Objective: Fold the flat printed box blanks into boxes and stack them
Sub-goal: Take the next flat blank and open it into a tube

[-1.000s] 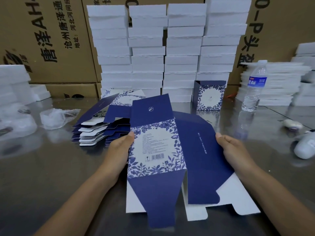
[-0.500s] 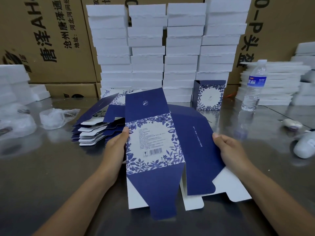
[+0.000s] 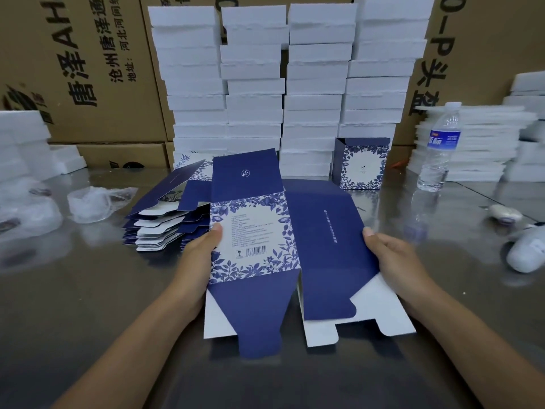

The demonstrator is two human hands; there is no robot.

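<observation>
I hold a blue box blank (image 3: 265, 240) with a white floral panel above the metal table (image 3: 73, 305). It is partly opened into a sleeve, its flaps hanging toward me. My left hand (image 3: 197, 258) grips its left edge, thumb on the printed panel. My right hand (image 3: 395, 261) grips the right edge of the plain blue panel. A pile of flat blanks (image 3: 165, 219) lies behind my left hand. One folded box (image 3: 361, 163) stands upright at the back, right of centre.
Tall stacks of white foam blocks (image 3: 289, 84) stand against cardboard cartons (image 3: 88, 69) at the back. A water bottle (image 3: 441, 149) and more foam sheets (image 3: 477, 143) are on the right. Crumpled plastic (image 3: 94, 202) lies at the left, a white device (image 3: 528, 255) at the right edge.
Both hands have lifted the blank slightly up and away from me. The grip on its two edges is the same.
</observation>
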